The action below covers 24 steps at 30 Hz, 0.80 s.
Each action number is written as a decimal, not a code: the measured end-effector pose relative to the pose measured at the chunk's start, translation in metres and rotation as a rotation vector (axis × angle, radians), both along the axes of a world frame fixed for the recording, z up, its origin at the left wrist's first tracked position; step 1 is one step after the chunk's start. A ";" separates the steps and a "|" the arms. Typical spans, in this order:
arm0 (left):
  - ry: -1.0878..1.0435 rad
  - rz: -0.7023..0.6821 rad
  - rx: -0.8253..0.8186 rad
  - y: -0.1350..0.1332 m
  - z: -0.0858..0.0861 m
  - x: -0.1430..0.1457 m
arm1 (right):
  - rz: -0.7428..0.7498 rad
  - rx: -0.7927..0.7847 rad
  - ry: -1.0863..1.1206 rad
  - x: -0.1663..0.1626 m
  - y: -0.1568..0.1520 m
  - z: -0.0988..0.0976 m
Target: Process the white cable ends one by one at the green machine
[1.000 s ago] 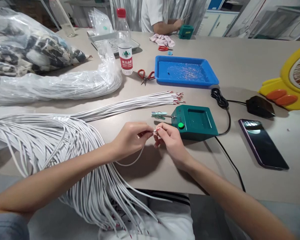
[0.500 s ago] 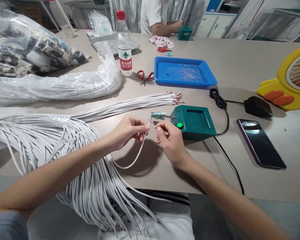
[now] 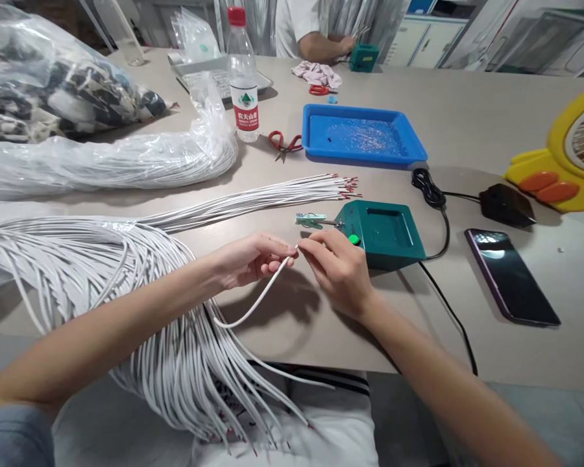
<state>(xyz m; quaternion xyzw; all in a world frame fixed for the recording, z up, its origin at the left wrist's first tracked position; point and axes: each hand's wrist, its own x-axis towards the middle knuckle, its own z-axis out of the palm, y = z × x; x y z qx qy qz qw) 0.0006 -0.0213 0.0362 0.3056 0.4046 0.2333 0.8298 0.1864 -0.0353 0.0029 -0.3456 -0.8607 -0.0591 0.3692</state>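
Note:
My left hand (image 3: 251,258) pinches one white cable (image 3: 255,301) near its tip, just in front of a green box (image 3: 384,232) with a green button and a small clip (image 3: 311,221) on a rod. My right hand (image 3: 338,267) is closed in a pinch at the cable's very end, fingertips touching the left hand's. The cable loops down from a large bundle of white cables (image 3: 102,279) draped over the table edge onto my lap. A row of cables with red tips (image 3: 282,194) lies behind my hands.
A blue tray (image 3: 365,135), red scissors (image 3: 283,141) and a water bottle (image 3: 244,78) stand further back. A phone (image 3: 511,275), black adapter (image 3: 506,203) and yellow fan (image 3: 569,155) are at right. Bagged cables (image 3: 102,162) lie left. Another person (image 3: 316,32) sits across the table.
My hands parted briefly half a second ago, with the left holding the cable tip up. They have come together again at the cable's end, a little nearer the green box.

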 end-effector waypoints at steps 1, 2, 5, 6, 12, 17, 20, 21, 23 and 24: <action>-0.016 0.005 -0.024 -0.001 0.000 0.000 | 0.001 0.003 0.001 0.000 0.000 0.000; -0.032 0.007 -0.042 -0.002 -0.001 0.001 | 0.002 -0.001 0.008 0.001 0.000 0.000; -0.036 -0.016 0.013 -0.007 -0.003 0.003 | -0.001 -0.056 0.073 0.000 -0.002 -0.003; -0.009 -0.034 0.085 -0.009 -0.004 0.004 | -0.001 -0.089 0.109 -0.001 -0.003 -0.004; 0.521 0.009 0.988 -0.017 -0.013 0.006 | 0.019 -0.732 0.524 -0.008 -0.009 0.004; 0.816 -0.002 1.408 -0.010 -0.020 -0.003 | 0.195 -1.660 0.985 -0.007 -0.004 0.017; 0.784 0.057 1.370 -0.005 -0.018 -0.005 | 0.269 -1.850 1.063 -0.009 -0.005 0.019; 0.743 0.111 1.309 -0.002 -0.016 -0.004 | 0.270 -1.833 1.047 -0.011 -0.007 0.019; 0.596 0.210 1.047 0.003 -0.015 -0.002 | 0.195 -1.652 0.944 -0.015 -0.015 0.020; 0.513 0.235 0.894 0.007 -0.015 -0.001 | 0.126 -1.487 0.842 -0.018 -0.019 0.021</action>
